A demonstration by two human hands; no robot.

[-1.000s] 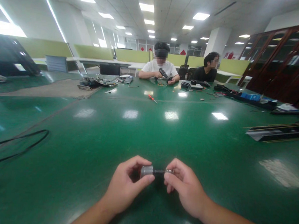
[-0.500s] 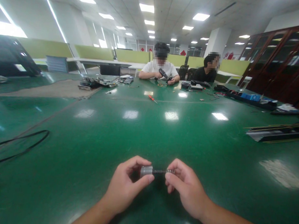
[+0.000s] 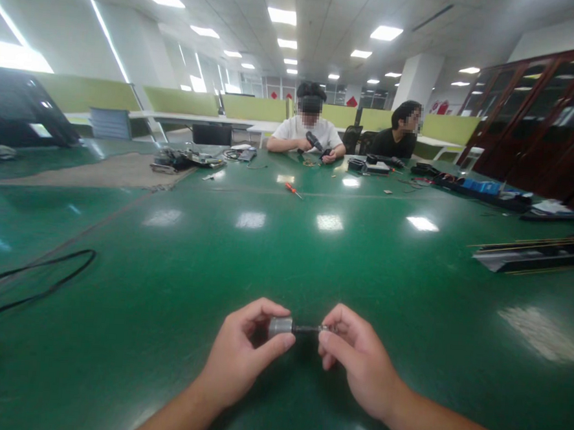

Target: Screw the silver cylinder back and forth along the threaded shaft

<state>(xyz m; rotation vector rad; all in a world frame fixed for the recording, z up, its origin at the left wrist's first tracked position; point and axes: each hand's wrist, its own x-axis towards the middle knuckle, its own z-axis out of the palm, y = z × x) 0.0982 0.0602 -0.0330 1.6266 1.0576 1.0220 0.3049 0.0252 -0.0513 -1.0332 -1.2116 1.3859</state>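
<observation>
Low in the middle of the view, my two hands hold one small metal part between them, above the green tabletop (image 3: 284, 267). My left hand (image 3: 244, 355) is closed around a short silver cylinder (image 3: 281, 327), thumb in front and fingers behind. A thin dark rod (image 3: 305, 330) runs from that cylinder to the right, lying level. At its far end my right hand (image 3: 356, 355) pinches a small shiny metal tip between thumb and forefinger. The fingertips cover part of this tip, so its exact shape is hidden.
Across the table a person in white (image 3: 306, 132) holds a power drill (image 3: 313, 141); another in black (image 3: 396, 137) sits beside. An orange screwdriver (image 3: 291, 188) lies mid-table. A black cable (image 3: 64, 269) loops at left. Dark metal channels (image 3: 532, 256) lie at right.
</observation>
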